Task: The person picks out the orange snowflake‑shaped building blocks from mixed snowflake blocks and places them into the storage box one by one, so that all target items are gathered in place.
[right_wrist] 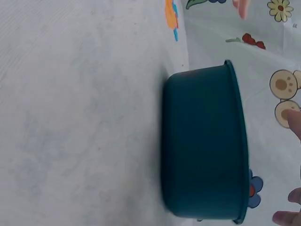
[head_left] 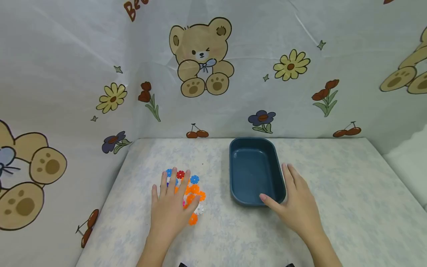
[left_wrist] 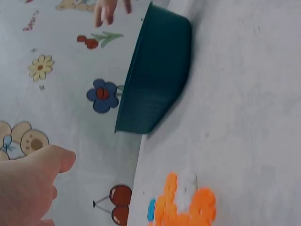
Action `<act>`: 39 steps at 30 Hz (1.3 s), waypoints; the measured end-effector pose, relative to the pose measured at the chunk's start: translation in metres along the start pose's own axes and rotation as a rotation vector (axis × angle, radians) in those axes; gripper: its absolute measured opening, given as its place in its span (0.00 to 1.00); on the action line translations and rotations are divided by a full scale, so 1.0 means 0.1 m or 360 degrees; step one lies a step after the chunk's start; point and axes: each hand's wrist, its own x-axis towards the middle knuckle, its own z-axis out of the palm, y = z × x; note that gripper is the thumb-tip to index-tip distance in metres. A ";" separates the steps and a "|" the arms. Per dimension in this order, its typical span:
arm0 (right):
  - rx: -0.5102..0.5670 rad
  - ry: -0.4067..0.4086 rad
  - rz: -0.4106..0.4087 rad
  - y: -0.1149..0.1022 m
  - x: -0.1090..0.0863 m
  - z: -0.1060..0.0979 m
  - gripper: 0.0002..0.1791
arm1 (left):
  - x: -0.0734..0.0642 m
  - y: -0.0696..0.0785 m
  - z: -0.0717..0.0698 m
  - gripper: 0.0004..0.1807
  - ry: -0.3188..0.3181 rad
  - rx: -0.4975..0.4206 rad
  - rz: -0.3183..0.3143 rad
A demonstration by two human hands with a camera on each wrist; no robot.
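Several small flower-shaped plastic discs lie grouped on the left of the table, among them orange discs [head_left: 202, 195], a blue disc [head_left: 194, 179], a red disc [head_left: 180, 174] and a white disc [head_left: 199, 210]. My left hand [head_left: 169, 209] hovers over this group with its fingers spread, hiding part of it and holding nothing. To the right stands a dark blue-green rectangular bin [head_left: 248, 170] with nothing in it. My right hand [head_left: 298, 207] is over the bin's near right corner, thumb overlapping the rim in the head view. The right wrist view shows fingers [right_wrist: 287, 218] above rim height.
A pale mottled tabletop [head_left: 333, 178] carries the bin and discs. Behind and to the left, a white curtain [head_left: 250, 37] printed with bears, flowers and cherries rises from the table's edges. Two small dark objects [head_left: 182, 264] poke in at the bottom of the head view.
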 end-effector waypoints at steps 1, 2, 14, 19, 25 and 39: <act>0.0025 -0.0041 0.0041 0.02 0.00 0.01 0.64 | -0.01 -0.05 -0.01 0.41 0.0006 0.0002 -0.0007; 0.0042 -0.0081 0.0080 0.03 0.00 0.01 0.64 | -0.02 -0.10 -0.01 0.41 0.0010 -0.0001 -0.0015; 0.0260 -0.0389 0.0262 0.26 0.02 0.25 0.66 | -0.16 -0.61 0.02 0.39 -0.0142 -0.0003 -0.0196; 0.0467 -0.0410 0.0249 0.33 0.02 0.35 0.66 | -0.17 -0.74 0.15 0.34 -0.0139 -0.0152 -0.0175; 0.0653 -0.0312 0.0191 0.39 0.02 0.44 0.66 | -0.09 -0.83 0.29 0.34 -0.0144 -0.0242 -0.0171; 0.0852 -0.0170 0.0115 0.48 0.01 0.60 0.65 | 0.02 -0.82 0.32 0.15 -0.0212 -0.0253 -0.0293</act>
